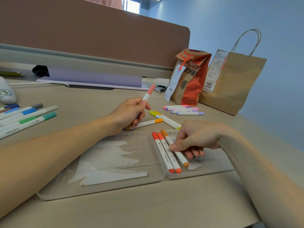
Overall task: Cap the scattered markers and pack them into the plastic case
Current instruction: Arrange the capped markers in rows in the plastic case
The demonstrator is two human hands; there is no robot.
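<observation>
A clear plastic case (pixel 162 176) lies open on the desk in front of me. Two red-orange markers (pixel 165 153) lie side by side in its right half. My right hand (pixel 195 139) pinches a third, orange-capped marker (pixel 180 157) that lies at a slant beside them. My left hand (pixel 127 112) grips a pink-capped marker (pixel 148 93) upright above the desk. Behind the case lie an orange marker (pixel 145 123) and two yellow ones (pixel 166 120). Several pink and purple markers (pixel 185 110) lie further back.
Several blue, green and grey markers (pixel 28 117) lie at the left. Two paper bags (pixel 192 76) (pixel 230 83) stand at the back right. A brown divider (pixel 92 35) closes off the desk's far side. The desk edge runs along the right.
</observation>
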